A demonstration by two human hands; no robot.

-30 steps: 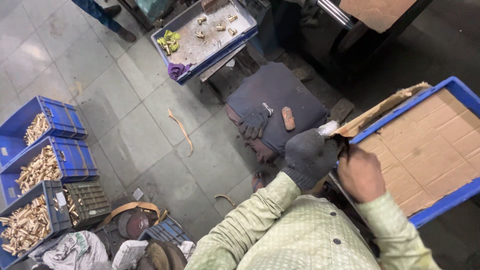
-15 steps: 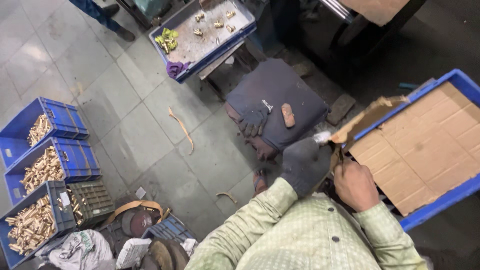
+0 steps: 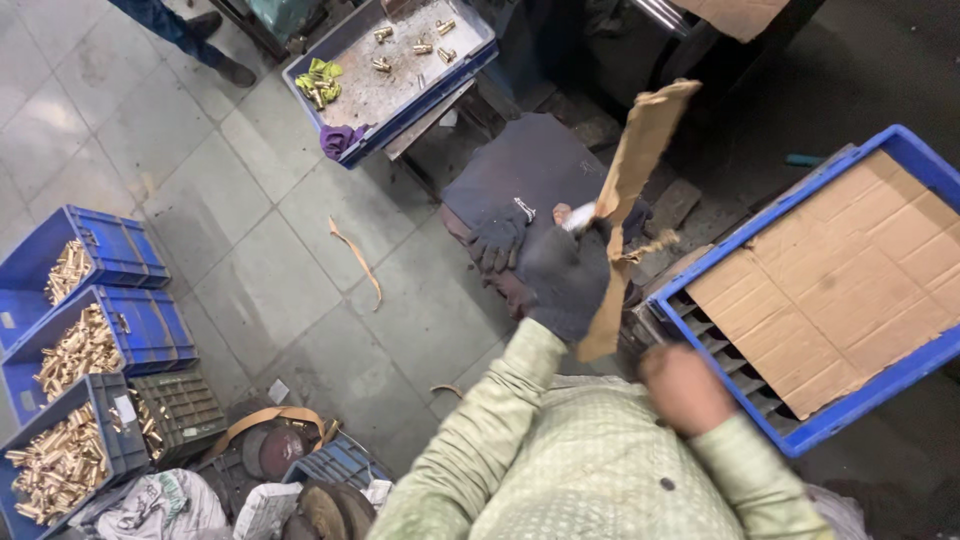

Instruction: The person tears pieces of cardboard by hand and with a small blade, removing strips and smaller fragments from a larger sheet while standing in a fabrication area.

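Three blue plastic crates hold brass parts on the grey tiled floor, while the gloved left hand grips a torn brown cardboard strip and the bare right hand looks loosely curled.

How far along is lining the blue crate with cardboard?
Done: a cardboard sheet lies in the blue crate, though its near-left corner shows bare slots. In hand: the gloved left hand holds a torn cardboard strip upright; the bare right hand is empty. Left: that uncovered corner.

Pale green checked long-sleeved shirt; dark knit glove on left hand; right hand bare.
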